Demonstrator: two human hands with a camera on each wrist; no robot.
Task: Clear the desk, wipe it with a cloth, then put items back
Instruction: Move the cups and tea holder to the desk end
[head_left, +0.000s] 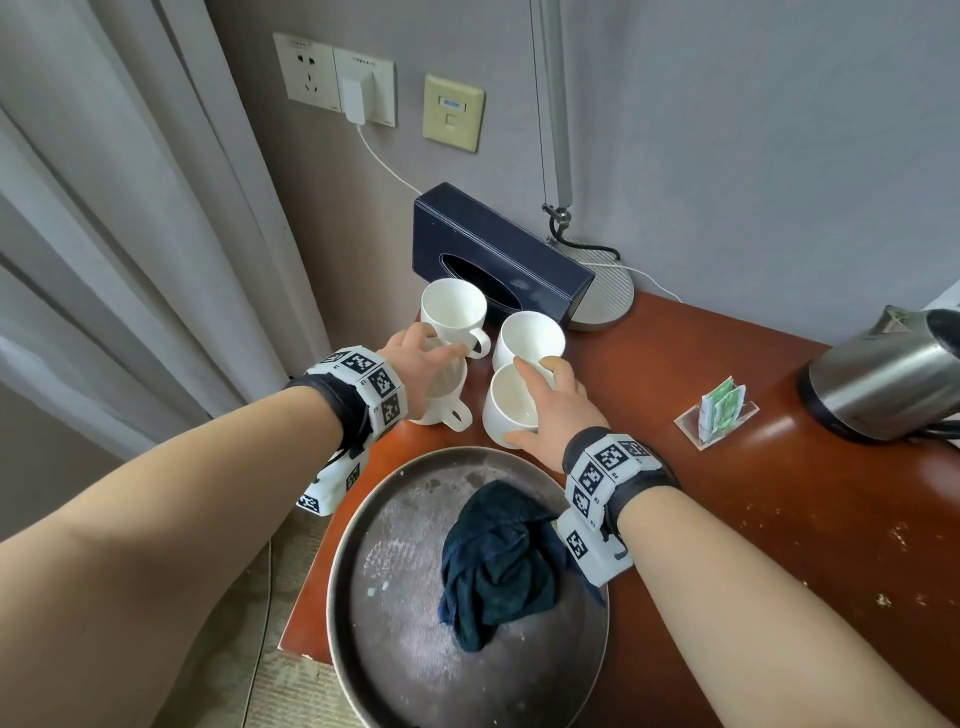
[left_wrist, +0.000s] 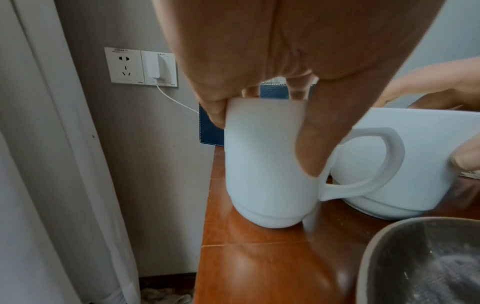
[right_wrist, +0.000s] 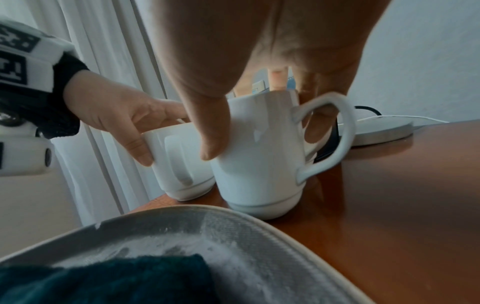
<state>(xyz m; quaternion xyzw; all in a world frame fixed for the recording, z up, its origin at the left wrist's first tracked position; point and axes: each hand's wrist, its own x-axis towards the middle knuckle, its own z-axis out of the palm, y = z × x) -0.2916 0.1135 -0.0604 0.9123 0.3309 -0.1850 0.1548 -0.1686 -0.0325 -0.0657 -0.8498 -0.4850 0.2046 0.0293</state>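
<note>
Four white mugs stand in a cluster at the far left corner of the red-brown desk (head_left: 727, 519). My left hand (head_left: 431, 364) grips the near-left mug (head_left: 444, 400) (left_wrist: 267, 164) from above, fingers curled over its rim. In the same way my right hand (head_left: 545, 402) grips the near-right mug (head_left: 506, 410) (right_wrist: 259, 154). Both mugs appear to rest on the desk. The two back mugs (head_left: 452, 312) (head_left: 530, 335) stand free. A crumpled dark blue cloth (head_left: 498, 561) lies in the round metal tray (head_left: 343, 545) at the front edge.
A dark tissue box (head_left: 498, 249) and a lamp base (head_left: 608, 296) sit behind the mugs against the wall. A tea-bag holder (head_left: 719, 410) and a steel kettle (head_left: 883, 379) are to the right. A curtain hangs just left of the desk.
</note>
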